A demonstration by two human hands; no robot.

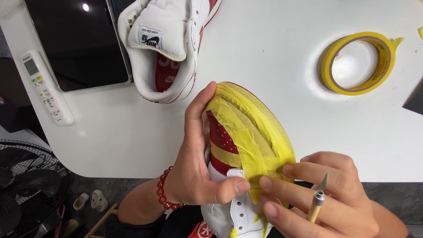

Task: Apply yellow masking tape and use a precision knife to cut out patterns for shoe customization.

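Left hand (194,158) cupped, thumb pressing; right hand (321,194) fingers pinching, apparently.

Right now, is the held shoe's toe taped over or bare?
Mostly taped. Yellow tape strips wrap the shoe around its toe edge and across it; a red patch shows between them. Left hand grips it, right hand presses tape.

I see the held sneaker (229,176) in white and dark red, its toe wrapped in yellow tape strips (253,132); second sneaker (169,44) white with red lining; tape roll (359,64) yellow; craft knife (318,200) cream-handled, grey blade; bead bracelet (164,189) red; table (286,35) white; tablet (75,39) glossy black; remote (46,88) white; fan (26,185) black
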